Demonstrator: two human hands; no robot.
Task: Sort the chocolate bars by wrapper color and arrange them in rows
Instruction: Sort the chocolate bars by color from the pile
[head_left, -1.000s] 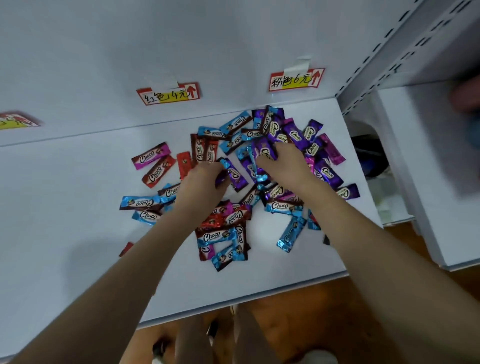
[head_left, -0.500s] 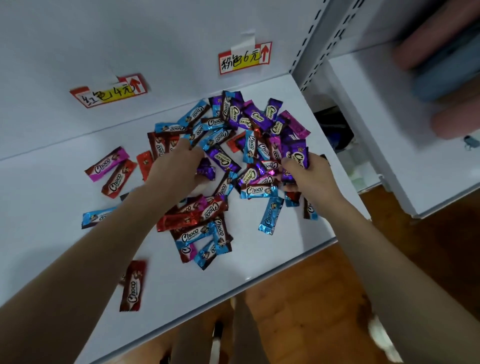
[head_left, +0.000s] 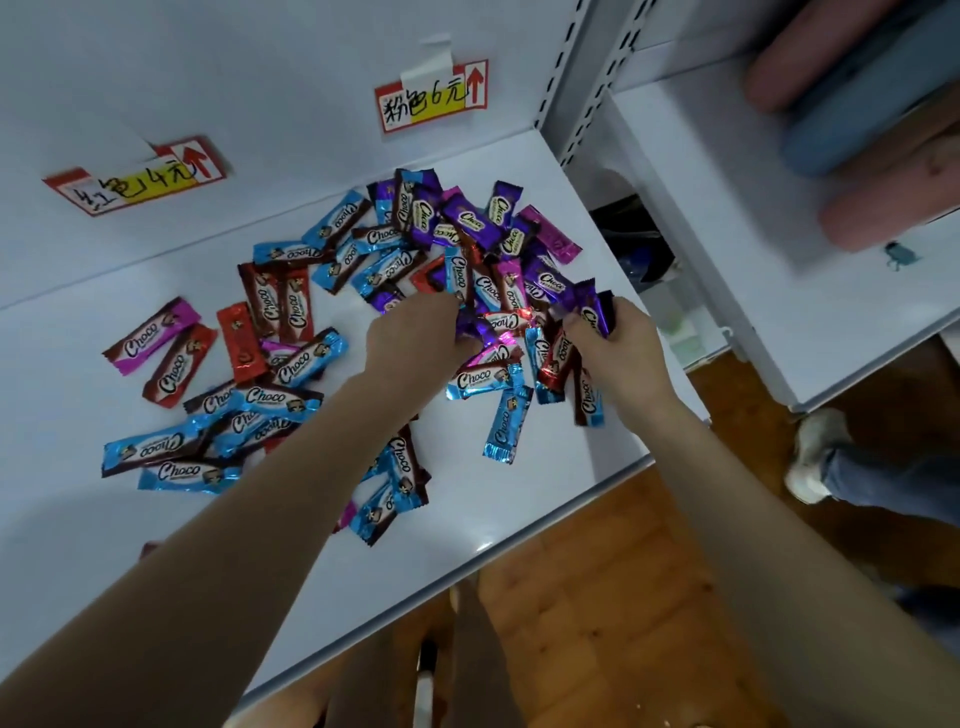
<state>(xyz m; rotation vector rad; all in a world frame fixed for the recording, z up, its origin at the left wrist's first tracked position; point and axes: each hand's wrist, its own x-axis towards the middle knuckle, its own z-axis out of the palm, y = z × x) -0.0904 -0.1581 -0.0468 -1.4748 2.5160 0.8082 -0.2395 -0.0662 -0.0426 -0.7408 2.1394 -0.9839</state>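
A mixed pile of Choco bars (head_left: 395, 270) in blue, purple, red and pink wrappers lies scattered on a white shelf (head_left: 519, 519). My right hand (head_left: 618, 353) holds several purple bars (head_left: 597, 312) bunched in its curled fingers at the pile's right side. My left hand (head_left: 415, 338) reaches into the middle of the pile, its fingers curled round a purple bar (head_left: 480, 332). A pink bar (head_left: 150, 335) and a red bar (head_left: 179, 366) lie apart at the left. Blue bars (head_left: 171, 452) cluster at the front left.
Two price labels are taped to the back wall: a red one (head_left: 135, 182) at left, a pink one (head_left: 431, 98) at right. A slotted shelf upright (head_left: 587, 88) bounds the right side. The shelf's front edge overhangs a wooden floor (head_left: 597, 597). Another person's shoe (head_left: 815, 452) stands at right.
My view has shifted left and closer. My left hand moved right into the pile's centre onto a purple bar. My right hand still holds purple bars at the pile's right.
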